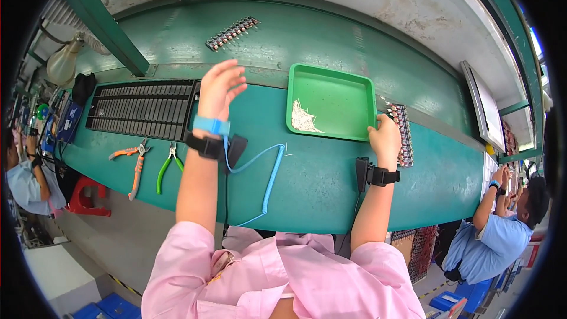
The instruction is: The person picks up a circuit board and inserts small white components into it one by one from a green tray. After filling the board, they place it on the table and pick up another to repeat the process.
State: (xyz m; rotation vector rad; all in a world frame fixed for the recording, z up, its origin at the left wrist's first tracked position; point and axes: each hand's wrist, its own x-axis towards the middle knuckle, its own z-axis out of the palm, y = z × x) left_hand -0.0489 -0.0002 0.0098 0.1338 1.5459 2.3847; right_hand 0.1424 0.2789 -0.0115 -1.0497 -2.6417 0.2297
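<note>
My left hand (218,85) is raised above the green workbench (319,183), fingers apart and holding nothing, near the black slotted rack (142,108). A blue wrist strap with a coiled blue cord (269,171) and a black wrist device sit on that arm. My right hand (385,137) grips a long black strip of small components (404,133) just right of the green tray (339,105). The tray holds a small pile of thin pale wire pieces (303,119). Another component strip (232,32) lies far back on the bench.
Orange-handled pliers (134,165) and green-handled cutters (168,165) lie at the bench's front left. A red stool (88,195) stands below. One person sits at the left edge (26,180), another in blue at the right (493,239). A lamp (62,62) hangs at back left.
</note>
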